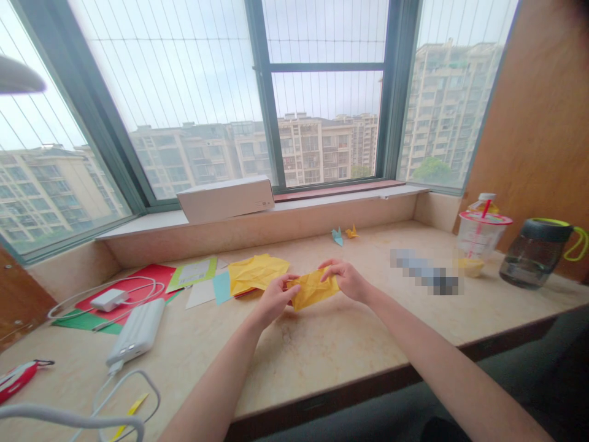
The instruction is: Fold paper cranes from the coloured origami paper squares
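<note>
A creased sheet of yellow origami paper point(315, 290) is held up between my two hands, just above the stone counter. My left hand point(277, 296) grips its left edge, thumb on the near face. At the upper right part of the sheet, my right hand point(346, 279) pinches it between thumb and fingers. Left of it lies another creased yellow sheet point(255, 274) on a small stack with a red edge showing. Farther back stand two folded paper cranes, a blue one point(338, 236) and a yellow one point(352, 231).
Coloured papers, a white charger point(109, 299), a power bank point(138, 331) and cables lie at left, with a red object point(18, 379) nearer. A white box point(225, 199) rests on the sill. At right stand a lidded cup point(482, 236) and a dark bottle point(534, 255), beside a blurred-out object.
</note>
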The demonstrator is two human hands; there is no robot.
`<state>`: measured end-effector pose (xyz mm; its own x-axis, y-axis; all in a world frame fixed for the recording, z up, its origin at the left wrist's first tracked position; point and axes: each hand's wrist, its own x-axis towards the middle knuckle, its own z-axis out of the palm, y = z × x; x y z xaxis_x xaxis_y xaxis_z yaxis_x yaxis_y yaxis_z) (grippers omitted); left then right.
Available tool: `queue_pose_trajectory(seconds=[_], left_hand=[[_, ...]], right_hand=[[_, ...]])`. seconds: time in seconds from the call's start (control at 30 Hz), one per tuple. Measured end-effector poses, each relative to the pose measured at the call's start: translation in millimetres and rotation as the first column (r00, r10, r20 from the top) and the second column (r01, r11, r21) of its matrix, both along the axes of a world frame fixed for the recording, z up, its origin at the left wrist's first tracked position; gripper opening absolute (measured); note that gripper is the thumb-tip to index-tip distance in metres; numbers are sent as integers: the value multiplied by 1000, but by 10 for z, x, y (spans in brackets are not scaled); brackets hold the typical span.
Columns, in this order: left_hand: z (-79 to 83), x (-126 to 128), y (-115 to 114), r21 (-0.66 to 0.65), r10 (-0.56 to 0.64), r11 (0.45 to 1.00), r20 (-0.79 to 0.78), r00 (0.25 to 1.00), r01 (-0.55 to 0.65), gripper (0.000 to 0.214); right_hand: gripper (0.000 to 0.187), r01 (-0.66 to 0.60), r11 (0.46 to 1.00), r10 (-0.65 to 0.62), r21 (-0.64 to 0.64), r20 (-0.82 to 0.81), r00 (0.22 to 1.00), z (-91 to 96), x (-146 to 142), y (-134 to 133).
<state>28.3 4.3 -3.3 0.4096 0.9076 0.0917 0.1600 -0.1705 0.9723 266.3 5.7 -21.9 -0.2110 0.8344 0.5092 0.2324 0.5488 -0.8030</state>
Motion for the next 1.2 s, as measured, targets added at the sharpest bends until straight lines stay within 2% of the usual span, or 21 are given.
queue_pose_trajectory(seconds=[0.07, 0.13, 0.27, 0.33, 0.43, 0.5, 0.57, 0.67, 0.73, 0.8, 0.9, 0.97, 1.03, 1.2], left_hand=[[-39, 7, 49, 64, 38, 997, -12, 999, -37, 40], [-70, 3, 106, 186, 127, 975, -22, 992, -121, 36], [-88, -28, 168, 430, 359, 848, -33, 933, -312, 36], [-82, -35, 157, 492, 407, 803, -37, 913, -337, 38], [-77, -14, 98, 528, 353, 806, -62, 934, -269, 40], [-74, 20, 39, 511, 238, 844, -86, 967, -162, 40], [-59, 63, -25, 437, 98, 897, -56, 994, -64, 44], [-2, 116, -95, 263, -42, 965, 154, 987, -1, 66], [43, 133, -110, 193, -60, 981, 294, 954, 2, 76], [65, 136, -98, 161, -66, 987, 350, 934, 10, 73], [26, 134, -52, 135, -131, 986, 242, 961, 100, 51], [-30, 133, -17, 120, -162, 982, 133, 978, 147, 40], [-78, 128, 15, 106, -149, 985, 87, 985, 140, 42], [-67, 107, 49, 86, -40, 996, 111, 993, 30, 45]], right_hand=[[38, -11, 1000, 11, -5, 22, 1000, 21, -3, -24], [37, -21, 1000, 22, -19, 43, 999, 56, -5, -58], [35, -35, 999, 36, -5, 116, 993, 132, -15, -121], [30, -29, 1000, 29, -9, 121, 992, 139, -35, -131], [25, 20, 999, -16, -43, 82, 996, 97, -77, -115], [34, 38, 998, -32, -52, 95, 995, 53, -101, -99], [32, 29, 998, -22, -52, 128, 992, 21, -120, -91], [26, 24, 997, -18, -80, 76, 997, 20, -145, -91], [31, 12, 990, -20, -144, -61, 998, 45, -162, -94], [37, -43, 977, -4, -211, -218, 976, 72, -181, -98], [44, -152, 955, 55, -253, -354, 934, 80, -213, -104], [45, -209, 939, 103, -273, -356, 929, 58, -233, -105], [43, -232, 933, 140, -276, -316, 939, 25, -241, -96], [33, -112, 980, 86, -166, -156, 984, -12, -197, -48]])
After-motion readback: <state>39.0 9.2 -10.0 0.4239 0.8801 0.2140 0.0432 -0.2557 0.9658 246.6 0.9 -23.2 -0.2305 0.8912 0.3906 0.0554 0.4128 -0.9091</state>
